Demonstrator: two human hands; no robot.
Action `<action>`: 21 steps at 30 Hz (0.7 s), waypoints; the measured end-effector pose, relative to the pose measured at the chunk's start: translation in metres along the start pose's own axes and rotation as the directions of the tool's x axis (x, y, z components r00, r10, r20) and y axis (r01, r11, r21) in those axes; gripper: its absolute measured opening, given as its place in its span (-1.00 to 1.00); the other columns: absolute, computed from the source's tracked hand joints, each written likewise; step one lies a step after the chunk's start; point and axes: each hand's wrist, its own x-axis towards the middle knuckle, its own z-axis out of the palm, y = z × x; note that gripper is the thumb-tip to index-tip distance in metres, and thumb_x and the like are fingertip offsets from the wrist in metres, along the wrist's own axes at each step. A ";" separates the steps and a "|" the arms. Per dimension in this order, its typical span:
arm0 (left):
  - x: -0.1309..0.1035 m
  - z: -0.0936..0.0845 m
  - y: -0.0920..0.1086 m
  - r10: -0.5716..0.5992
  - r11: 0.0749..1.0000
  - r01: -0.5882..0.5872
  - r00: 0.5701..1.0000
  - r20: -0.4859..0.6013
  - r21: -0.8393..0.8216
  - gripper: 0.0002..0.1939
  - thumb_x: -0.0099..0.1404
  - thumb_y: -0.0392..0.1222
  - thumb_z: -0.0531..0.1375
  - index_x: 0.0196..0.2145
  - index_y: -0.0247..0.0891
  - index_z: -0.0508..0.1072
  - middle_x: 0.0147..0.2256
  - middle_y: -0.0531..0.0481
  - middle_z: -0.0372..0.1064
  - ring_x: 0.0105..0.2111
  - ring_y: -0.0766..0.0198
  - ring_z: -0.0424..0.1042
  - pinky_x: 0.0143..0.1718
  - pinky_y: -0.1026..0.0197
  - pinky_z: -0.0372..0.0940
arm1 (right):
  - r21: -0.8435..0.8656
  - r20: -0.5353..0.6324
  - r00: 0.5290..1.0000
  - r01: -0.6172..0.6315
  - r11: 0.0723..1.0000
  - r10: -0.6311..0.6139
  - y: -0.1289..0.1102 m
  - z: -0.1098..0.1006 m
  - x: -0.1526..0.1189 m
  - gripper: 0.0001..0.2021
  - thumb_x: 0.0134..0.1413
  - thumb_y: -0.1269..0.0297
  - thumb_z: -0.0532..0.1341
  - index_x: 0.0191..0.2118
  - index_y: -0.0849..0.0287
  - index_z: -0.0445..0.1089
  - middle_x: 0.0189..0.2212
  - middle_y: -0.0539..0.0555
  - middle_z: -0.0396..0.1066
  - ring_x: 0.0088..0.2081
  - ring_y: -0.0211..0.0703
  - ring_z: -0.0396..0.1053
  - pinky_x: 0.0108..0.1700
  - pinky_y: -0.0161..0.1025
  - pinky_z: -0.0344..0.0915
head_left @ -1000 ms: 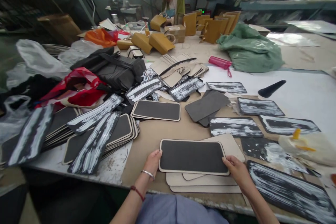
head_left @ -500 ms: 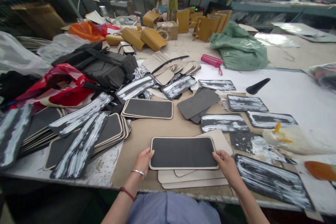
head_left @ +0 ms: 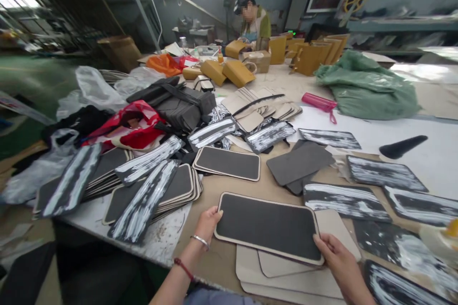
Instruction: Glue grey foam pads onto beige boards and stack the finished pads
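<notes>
Between my hands is a black rounded-rectangle panel (head_left: 268, 226) with a cream border. My left hand (head_left: 207, 224) pinches its left end, and my right hand (head_left: 336, 255) grips the right end, thumb on top. Beneath the panel lie several cream rounded pieces (head_left: 250, 271) on brown board. Just beyond it, a small pile of similar bordered panels (head_left: 229, 163) rests on the board. A taller stack of them (head_left: 186, 190) stands to the left, with a white-smeared black strip (head_left: 145, 202) across it.
White-smeared black pieces (head_left: 343, 200) lie on the right. Two plain dark pieces (head_left: 300, 164) overlap near the middle. Farther back are a pink pouch (head_left: 318, 101), a green sack (head_left: 368, 86) and mustard bags (head_left: 238, 74). A co-worker (head_left: 255, 21) is at the far side.
The camera view has swung left, so the table appears shifted right. Both hands still hold the panel, which now looks tilted, its right end lower in view.
</notes>
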 end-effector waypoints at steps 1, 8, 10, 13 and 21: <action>0.006 -0.005 0.012 0.030 0.999 -0.030 1.000 -0.007 0.012 -0.75 -0.16 -0.12 0.30 -0.50 -0.32 0.46 -0.53 -0.05 0.47 -0.41 0.14 0.45 -0.34 0.17 0.31 | 0.025 0.017 1.000 0.003 1.000 -0.003 -0.013 0.007 0.004 -0.61 -0.21 -0.15 0.14 -0.46 0.12 0.32 -0.55 0.03 0.40 -0.50 -0.10 0.34 -0.54 -0.27 0.24; 0.077 -0.045 0.105 0.227 0.954 -0.190 0.963 -0.145 0.231 -0.85 -0.16 -0.17 0.22 -0.57 -0.29 0.42 -0.64 0.03 0.39 -0.56 0.22 0.39 -0.44 0.21 0.28 | 0.160 0.046 0.991 0.119 0.980 -0.127 -0.101 0.084 0.063 -0.67 -0.22 -0.07 0.16 -0.47 0.13 0.30 -0.60 0.02 0.37 -0.54 -0.12 0.33 -0.58 -0.26 0.27; 0.100 -0.052 0.126 0.262 0.938 -0.206 0.947 -0.184 0.280 -0.88 -0.16 -0.19 0.21 -0.60 -0.28 0.40 -0.68 0.05 0.35 -0.59 0.23 0.36 -0.48 0.22 0.26 | 0.155 0.028 0.984 0.170 0.973 -0.177 -0.117 0.104 0.086 -0.69 -0.19 -0.04 0.13 -0.48 0.12 0.28 -0.61 0.02 0.36 -0.55 -0.11 0.34 -0.60 -0.26 0.26; 0.126 -0.058 0.148 0.292 0.908 -0.191 0.926 -0.238 0.374 -0.90 -0.16 -0.21 0.21 -0.60 -0.28 0.41 -0.69 0.06 0.33 -0.56 0.20 0.38 -0.46 0.22 0.26 | -0.043 -0.012 0.961 0.277 0.960 -0.278 -0.136 0.128 0.112 -0.75 -0.04 0.06 0.02 -0.46 0.12 0.25 -0.60 0.03 0.35 -0.57 -0.13 0.34 -0.59 -0.26 0.27; 0.150 -0.061 0.153 0.304 0.773 -0.097 0.924 -0.232 0.627 -0.80 -0.15 -0.22 0.19 -0.45 -0.25 0.38 -0.41 -0.09 0.46 -0.17 0.02 0.38 -0.16 0.15 0.23 | -0.438 -0.184 0.925 0.226 0.870 -0.333 -0.130 0.141 0.100 -0.86 0.00 0.35 0.11 -0.26 0.16 0.33 -0.27 0.17 0.41 -0.19 -0.02 0.34 -0.15 -0.16 0.22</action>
